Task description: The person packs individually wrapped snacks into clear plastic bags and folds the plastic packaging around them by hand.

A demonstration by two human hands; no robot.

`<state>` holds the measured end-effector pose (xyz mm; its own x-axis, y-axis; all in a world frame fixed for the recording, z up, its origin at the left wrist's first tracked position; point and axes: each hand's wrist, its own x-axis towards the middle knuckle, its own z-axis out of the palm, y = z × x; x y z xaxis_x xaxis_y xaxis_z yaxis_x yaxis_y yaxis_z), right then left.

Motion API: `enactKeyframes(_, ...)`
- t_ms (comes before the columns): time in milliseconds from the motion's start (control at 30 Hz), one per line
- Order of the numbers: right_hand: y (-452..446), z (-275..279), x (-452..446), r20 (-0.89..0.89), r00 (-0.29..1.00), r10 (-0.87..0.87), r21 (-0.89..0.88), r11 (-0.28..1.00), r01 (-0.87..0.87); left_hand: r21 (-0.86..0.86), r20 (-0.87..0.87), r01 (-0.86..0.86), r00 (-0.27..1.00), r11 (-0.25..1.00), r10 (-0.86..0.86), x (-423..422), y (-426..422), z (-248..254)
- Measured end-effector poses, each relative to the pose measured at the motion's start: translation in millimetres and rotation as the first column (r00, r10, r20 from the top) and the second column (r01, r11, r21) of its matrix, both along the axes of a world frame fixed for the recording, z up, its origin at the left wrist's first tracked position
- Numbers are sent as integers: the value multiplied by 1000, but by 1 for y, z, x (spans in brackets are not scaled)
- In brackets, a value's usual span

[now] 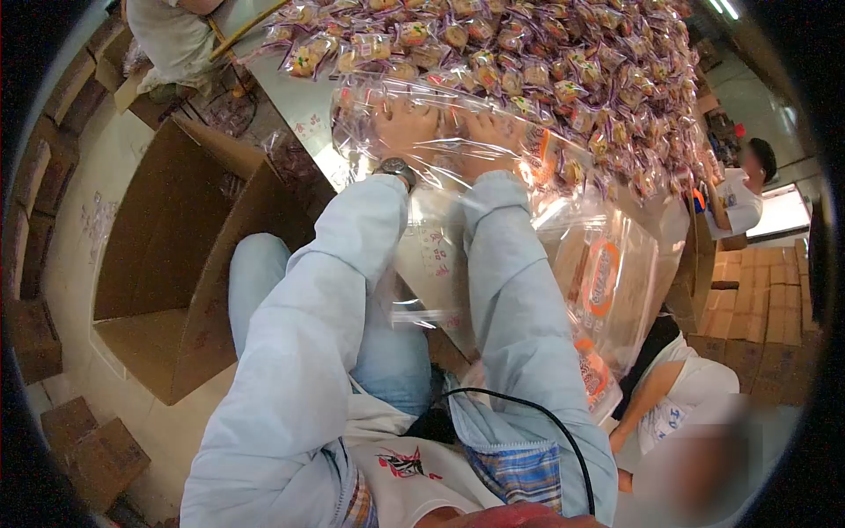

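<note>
Both of my hands are reaching into a large clear plastic bag (352, 110), seen through its shiny film. My left hand (405, 130), with a dark watch at its wrist, has its fingers stretched out inside the bag. To its right, my right hand (487, 143) also has its fingers spread under the film. Neither hand shows anything gripped. Just beyond the bag lies a big heap of small wrapped snacks (528, 53) in clear and purple packets. More clear bags with orange print (600, 277) lie to the right of my right forearm.
An open cardboard box (167, 229) stands at my left knee. Stacked cartons line the left (40, 229) and the right (748, 304). One person (695, 387) is close at lower right, another (738, 198) farther right, and a third (167, 44) at upper left.
</note>
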<state>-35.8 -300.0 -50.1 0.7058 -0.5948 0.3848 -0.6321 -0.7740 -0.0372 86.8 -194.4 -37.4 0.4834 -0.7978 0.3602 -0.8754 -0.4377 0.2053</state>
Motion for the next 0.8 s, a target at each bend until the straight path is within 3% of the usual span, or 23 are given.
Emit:
enactKeyframes(100,1,5,0,-43,999,9,-20,1000,-10,-89,97,2,995,996,7,7,3,-5)
enactKeyframes(200,8,19,2,-129,990,-59,-42,998,54,-176,72,14,997,984,-1,8,-1,-7)
enactKeyframes(333,12,26,7,-326,942,-87,-20,996,85,-129,250,120,965,984,-85,8,6,-14)
enactKeyframes(400,10,23,8,-260,963,-68,-50,997,57,-137,306,136,948,981,-88,9,7,-21)
enactKeyframes(433,11,18,5,-234,970,-59,-61,997,46,24,199,173,964,985,-175,9,12,-20)
enactKeyframes(533,6,16,-3,-222,975,8,-125,991,-37,-71,337,183,930,981,-149,5,9,-20)
enactKeyframes(567,5,17,-9,-197,979,43,-79,995,-60,-31,242,184,955,982,-171,4,7,-19)
enactKeyframes(633,5,12,-11,-188,982,14,-83,996,-30,53,47,195,979,979,-197,0,9,-2)
enactKeyframes(767,10,-5,-15,-21,993,-113,-182,977,107,-117,228,154,966,981,-124,4,-1,-22)
enactKeyframes(800,12,-9,-14,4,989,-151,-204,968,148,-58,184,149,974,987,-136,5,1,-17)
